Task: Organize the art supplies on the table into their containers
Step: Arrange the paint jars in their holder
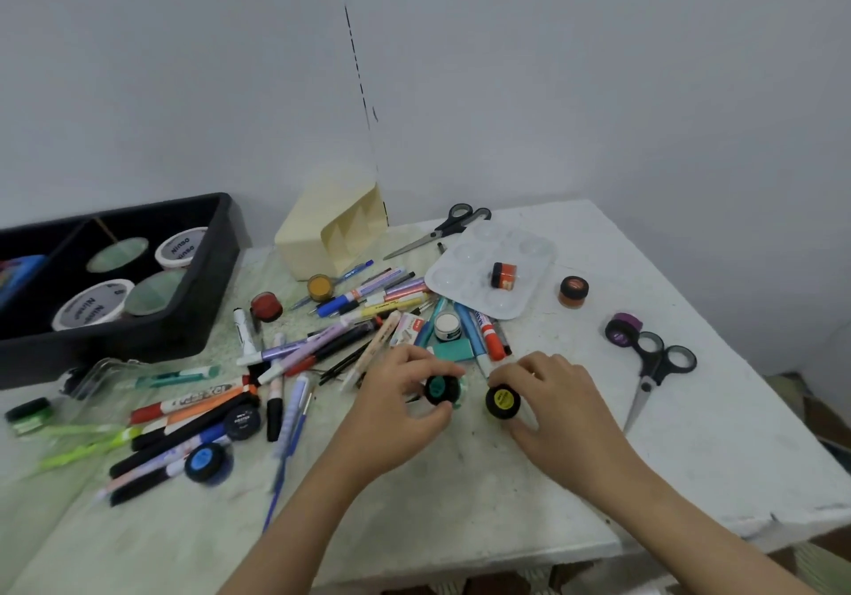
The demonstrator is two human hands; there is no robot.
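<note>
Head view: your left hand (405,394) curls around the teal-lid paint jar (441,390), your right hand (550,394) around the yellow-lid paint jar (503,402), both low in the centre. The black tray (202,313), at the left edge, holds white tubs (180,248) and green-lidded tubs (117,255); your left hand is nearer to it, I judge.

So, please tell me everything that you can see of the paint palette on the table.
The paint palette is a translucent white plastic tray with rounded corners and shallow round wells, which look clean. It lies flat on the white table, just behind the right end of the marker pile. A small orange paint jar with a black lid lies on its side in it, near the middle. Black-handled scissors lie close behind its left corner; whether they touch, I cannot tell.
</note>
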